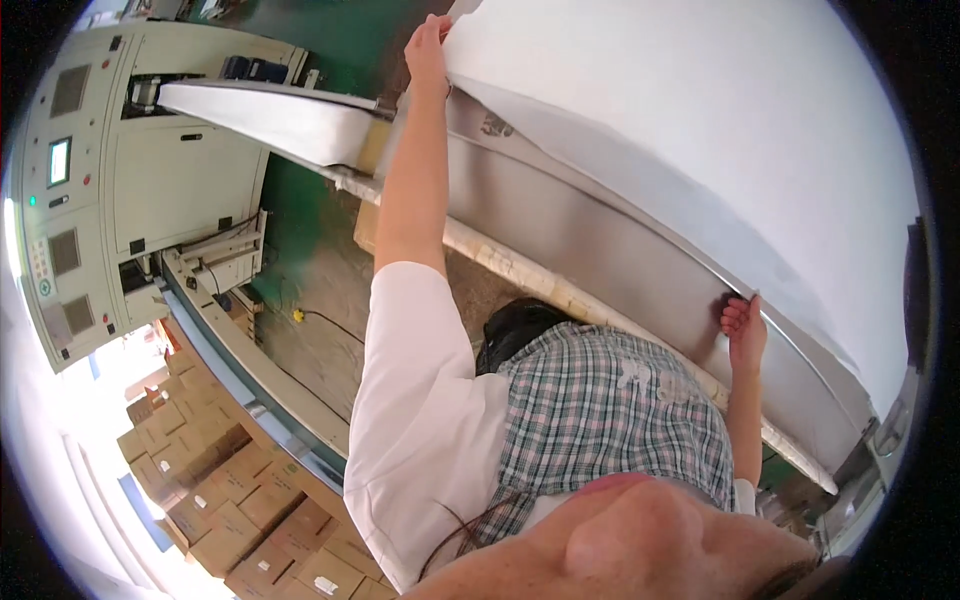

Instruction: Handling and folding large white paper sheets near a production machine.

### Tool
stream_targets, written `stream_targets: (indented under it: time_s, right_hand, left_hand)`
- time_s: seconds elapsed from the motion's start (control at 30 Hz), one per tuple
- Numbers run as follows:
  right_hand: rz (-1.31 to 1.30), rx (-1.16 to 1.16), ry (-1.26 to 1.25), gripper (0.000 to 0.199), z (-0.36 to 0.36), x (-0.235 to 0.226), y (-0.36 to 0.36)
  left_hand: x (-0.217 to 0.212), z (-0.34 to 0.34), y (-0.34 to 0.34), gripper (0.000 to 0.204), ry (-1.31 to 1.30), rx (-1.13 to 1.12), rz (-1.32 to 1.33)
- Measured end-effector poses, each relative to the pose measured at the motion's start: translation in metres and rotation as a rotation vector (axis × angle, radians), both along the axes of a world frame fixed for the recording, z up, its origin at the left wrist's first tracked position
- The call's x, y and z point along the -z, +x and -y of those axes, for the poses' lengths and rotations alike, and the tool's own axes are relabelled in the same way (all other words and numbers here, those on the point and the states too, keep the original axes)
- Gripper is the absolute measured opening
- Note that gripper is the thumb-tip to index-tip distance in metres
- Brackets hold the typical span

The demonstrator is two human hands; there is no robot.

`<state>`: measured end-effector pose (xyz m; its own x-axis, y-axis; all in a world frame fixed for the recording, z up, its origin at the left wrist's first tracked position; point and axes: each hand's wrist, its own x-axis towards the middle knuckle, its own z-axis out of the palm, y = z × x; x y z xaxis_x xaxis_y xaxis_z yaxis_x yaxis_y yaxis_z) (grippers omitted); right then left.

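the large white sheet (700, 130) lies across a long grey metal panel (620, 260) that runs from the upper middle of the view down to the lower right. its long axis goes the same way, so the two hands sit at two far ends of one edge, well apart from each other.

the left hand (428, 50) is stretched far up, with the arm almost straight, and its fingers curl over the upper corner of the sheet; it seems to pinch the edge there, but the fingertips are hidden behind the material. the right hand (743, 325) is much nearer to the body. its fingers are bent and pressed together against the lower edge of the sheet, where this edge meets the panel. whether it really grips the sheet or only rests on it, i cannot tell.

a second white slab (280, 115) lies to the left, behind the left arm, just beside the panel's upper end. a pale green machine cabinet (130, 180) stands at the left, and stacked cardboard boxes (230, 500) are on the floor below it, away from both hands.
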<state>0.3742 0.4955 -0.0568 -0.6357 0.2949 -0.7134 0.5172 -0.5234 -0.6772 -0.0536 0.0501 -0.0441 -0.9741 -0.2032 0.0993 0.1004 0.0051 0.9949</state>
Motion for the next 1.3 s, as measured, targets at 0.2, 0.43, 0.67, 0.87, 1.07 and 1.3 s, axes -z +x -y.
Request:
stream_targets:
  time_s: [0.2,0.43,0.67,0.87,1.07,1.3]
  right_hand:
    - [0.093,0.016,0.165,0.053,0.002,-0.015,-0.040]
    - [0.111,-0.049,0.120,0.058,0.005,-0.023,-0.044]
    - [0.107,-0.067,0.057,0.068,0.003,-0.025,-0.019]
    - [0.115,-0.090,0.102,0.068,0.006,-0.034,-0.011]
    - [0.082,-0.490,0.243,0.043,0.026,-0.082,-0.042]
    - [-0.790,-0.811,1.143,0.031,0.120,-0.115,-0.185]
  left_hand:
    - [0.017,-0.019,-0.058,0.042,0.177,0.261,0.067]
    - [0.026,0.001,-0.075,0.029,0.056,0.319,0.123]
    - [-0.013,0.003,-0.026,0.016,-0.012,0.387,0.245]
    - [-0.075,-0.042,-0.009,0.039,-1.324,0.666,-0.021]
    - [-0.086,-0.136,0.050,0.060,-1.388,1.106,-0.125]
    - [-0.063,-0.145,0.106,0.081,-1.462,0.916,-0.602]
